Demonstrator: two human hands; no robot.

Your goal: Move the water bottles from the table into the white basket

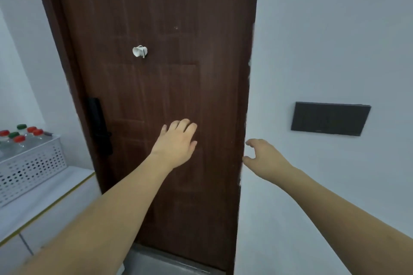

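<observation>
bottles (21, 138): red/green caps, in white basket (33, 162) | both grips spread, empty

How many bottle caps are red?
4 red caps, all in the white basket at left. More may be hidden past the picture's edge.

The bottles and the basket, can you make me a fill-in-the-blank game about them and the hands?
1. The water bottles stand inside the white ____.
2. Most bottle caps are red, and two are ____.
3. Both hands hold ____; the left hand is in front of the brown door.
4. The right hand has loosely curled fingers in front of the white ____.

Missing words: basket; green; nothing; wall
</observation>
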